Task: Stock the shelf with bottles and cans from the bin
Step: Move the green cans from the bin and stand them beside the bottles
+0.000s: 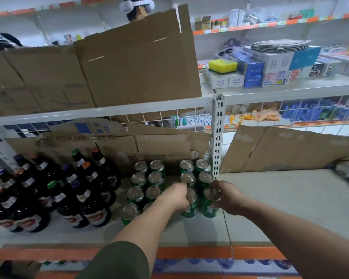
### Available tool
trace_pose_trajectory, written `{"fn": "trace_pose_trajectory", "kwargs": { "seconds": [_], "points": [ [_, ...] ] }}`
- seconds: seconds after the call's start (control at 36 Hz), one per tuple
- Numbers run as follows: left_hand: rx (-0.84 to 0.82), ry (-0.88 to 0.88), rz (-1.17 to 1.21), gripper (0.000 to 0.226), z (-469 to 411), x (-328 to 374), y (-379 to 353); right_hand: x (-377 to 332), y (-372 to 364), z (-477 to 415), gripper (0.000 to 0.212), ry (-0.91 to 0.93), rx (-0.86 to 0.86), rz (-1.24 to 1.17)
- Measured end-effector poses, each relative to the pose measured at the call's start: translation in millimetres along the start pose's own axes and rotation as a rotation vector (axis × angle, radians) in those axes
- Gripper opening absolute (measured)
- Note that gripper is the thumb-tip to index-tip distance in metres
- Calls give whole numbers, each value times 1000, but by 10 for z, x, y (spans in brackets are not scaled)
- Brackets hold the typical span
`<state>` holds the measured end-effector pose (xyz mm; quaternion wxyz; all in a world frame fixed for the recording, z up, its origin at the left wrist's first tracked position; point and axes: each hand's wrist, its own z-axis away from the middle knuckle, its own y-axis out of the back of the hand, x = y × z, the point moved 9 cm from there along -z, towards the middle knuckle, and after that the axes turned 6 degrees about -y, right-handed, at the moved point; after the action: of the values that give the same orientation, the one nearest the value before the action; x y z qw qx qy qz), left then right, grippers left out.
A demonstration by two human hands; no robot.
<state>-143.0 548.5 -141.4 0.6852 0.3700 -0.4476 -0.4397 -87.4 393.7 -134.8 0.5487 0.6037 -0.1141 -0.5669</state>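
Note:
Several green cans with silver tops (147, 184) stand in rows on the grey shelf (280, 208), just left of a white upright post. My left hand (176, 196) grips a green can (189, 210) at the front of one row. Beside it, my right hand (228, 198) grips another green can (210, 208) near its top. Both cans stand upright on the shelf. Several dark glass bottles (54, 190) with coloured caps stand in a cluster at the left. The bin is out of view.
Flattened cardboard (165, 146) leans against the wire back of the shelf, and more (290, 150) lies at the right. A white upright post (218, 135) divides the bays. Boxes and a yellow sponge (223, 65) fill the upper shelf. A person stands behind the cardboard.

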Motion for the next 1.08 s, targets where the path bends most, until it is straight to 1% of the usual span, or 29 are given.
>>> {"fn": "trace_pose_trajectory", "kwargs": {
  "seconds": [0.08, 0.22, 0.31, 0.53, 0.72, 0.83, 1.08],
  "points": [
    [-3, -6, 1, 43, -14, 2, 7, -12, -21, -59, 46, -8, 9, 21],
    [-22, -14, 2, 42, -49, 62, -35, 21, -28, -115, 54, -8, 13, 8],
    [-46, -21, -21, 38, -74, 98, -31, 49, -45, -133, 56, -16, 9, 8],
    [-78, -34, -101, 44, -77, 71, 11, 87, -101, -183, 64, -44, -18, -23],
    [-78, -51, -148, 48, -69, 117, 57, 121, -111, -211, 61, -48, -29, -26],
    [-83, -61, -160, 45, -69, 131, 58, 131, -112, -205, 64, -46, -23, -38],
    [-91, -74, -188, 41, -77, 146, 76, 130, -125, -200, 64, -39, -16, -36]
  ]
}}
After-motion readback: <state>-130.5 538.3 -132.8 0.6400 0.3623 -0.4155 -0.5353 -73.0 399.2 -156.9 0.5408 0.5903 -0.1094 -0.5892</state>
